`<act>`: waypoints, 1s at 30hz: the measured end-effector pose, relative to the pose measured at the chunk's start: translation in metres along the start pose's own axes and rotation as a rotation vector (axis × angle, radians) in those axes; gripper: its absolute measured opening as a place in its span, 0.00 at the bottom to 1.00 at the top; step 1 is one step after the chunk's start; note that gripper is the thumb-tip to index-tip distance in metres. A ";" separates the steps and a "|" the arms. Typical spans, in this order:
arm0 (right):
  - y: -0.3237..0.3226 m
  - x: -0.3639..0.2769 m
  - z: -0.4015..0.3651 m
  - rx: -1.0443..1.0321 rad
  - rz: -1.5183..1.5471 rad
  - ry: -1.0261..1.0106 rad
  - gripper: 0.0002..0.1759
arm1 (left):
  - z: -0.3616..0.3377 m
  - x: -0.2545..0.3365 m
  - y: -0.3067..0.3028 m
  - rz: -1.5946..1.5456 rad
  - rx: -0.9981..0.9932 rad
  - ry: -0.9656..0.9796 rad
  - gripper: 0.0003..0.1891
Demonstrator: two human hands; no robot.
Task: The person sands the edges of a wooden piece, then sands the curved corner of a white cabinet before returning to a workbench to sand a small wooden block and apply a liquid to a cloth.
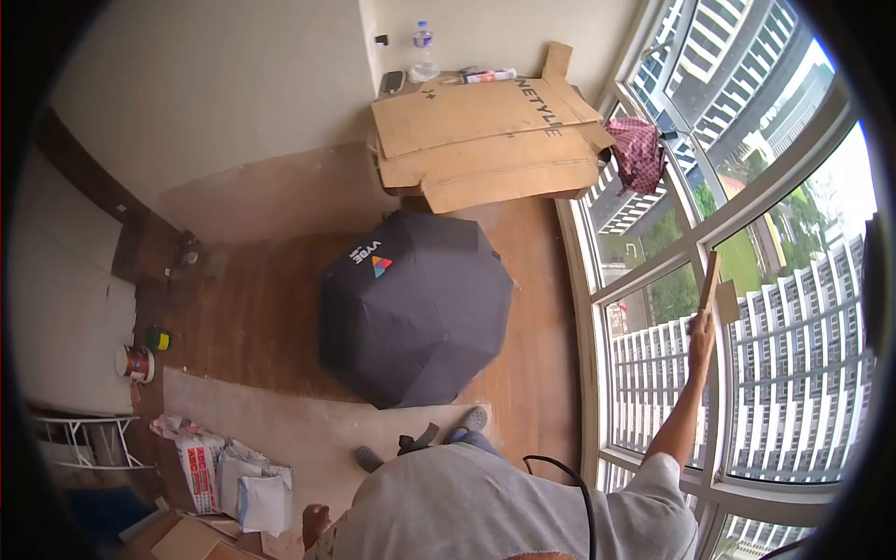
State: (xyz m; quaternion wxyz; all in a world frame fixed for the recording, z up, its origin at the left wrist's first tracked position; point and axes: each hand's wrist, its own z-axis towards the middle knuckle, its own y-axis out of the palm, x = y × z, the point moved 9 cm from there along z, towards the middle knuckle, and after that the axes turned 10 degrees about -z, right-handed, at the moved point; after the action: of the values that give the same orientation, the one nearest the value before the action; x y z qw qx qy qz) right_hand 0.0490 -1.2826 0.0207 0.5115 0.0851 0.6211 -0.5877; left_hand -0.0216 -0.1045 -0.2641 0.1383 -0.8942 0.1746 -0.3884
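- We read "VYBE" on the black umbrella (415,308) lying open on the floor, and "NETYLE" on the cardboard (485,131).
- Our right hand (702,334) grips a wooden strip (711,280), raised against the window frame (717,411).
- Our left hand (315,521) hangs low; we cannot tell how far open it is.

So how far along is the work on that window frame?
Looks set up: cardboard sheets cover the stand at the far wall. In hand: the right hand has a shut grip on a flat tool, held against an upright of the window frame. The left hand hangs low, its grip unclear. Left: hard to judge, since the frame's bars all look alike and no finished stretch shows.
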 end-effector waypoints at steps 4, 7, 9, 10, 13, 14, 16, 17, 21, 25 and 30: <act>0.172 -0.236 -0.196 -0.584 0.418 -0.055 0.18 | 0.061 0.123 -0.003 -0.696 -0.001 0.096 0.12; 0.282 -0.389 -0.394 -1.125 0.650 0.094 0.32 | 0.013 0.348 -0.017 -0.591 -0.046 0.535 0.30; 0.329 -0.471 -0.513 -1.466 0.606 -0.033 0.33 | -0.024 0.438 -0.050 -0.706 -0.084 0.787 0.29; 0.349 -0.503 -0.561 -1.574 0.639 -0.170 0.33 | -0.030 0.453 -0.070 -0.730 -0.091 0.794 0.29; 0.351 -0.587 -0.649 -1.746 0.597 -0.212 0.29 | -0.046 0.459 -0.145 -0.724 0.127 0.939 0.24; 0.363 -0.601 -0.675 -1.819 0.572 -0.147 0.27 | -0.049 0.442 -0.177 -0.702 0.255 0.911 0.22; 0.389 -0.611 -0.715 -1.969 0.502 -0.092 0.24 | -0.048 0.410 -0.216 -0.820 0.292 0.849 0.17; 0.397 -0.623 -0.730 -2.023 0.431 -0.097 0.23 | -0.054 0.401 -0.232 -0.915 0.297 0.963 0.13; 0.430 -0.670 -0.804 -2.330 0.569 -0.076 0.41 | -0.069 0.353 -0.290 -0.922 0.566 0.894 0.08; 0.507 -0.727 -0.850 -2.518 0.361 -0.277 0.37 | -0.042 0.314 -0.365 -0.974 0.774 0.835 0.08; 0.609 -0.825 -0.944 -2.665 0.145 -0.410 0.36 | -0.005 0.258 -0.491 -1.065 0.769 0.592 0.13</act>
State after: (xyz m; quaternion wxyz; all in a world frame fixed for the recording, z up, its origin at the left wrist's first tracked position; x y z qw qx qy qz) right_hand 0.3555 0.0766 0.0338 0.3168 -0.5285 0.6216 0.4837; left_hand 0.2398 0.2288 0.0940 0.1820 -0.6031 -0.4040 -0.6632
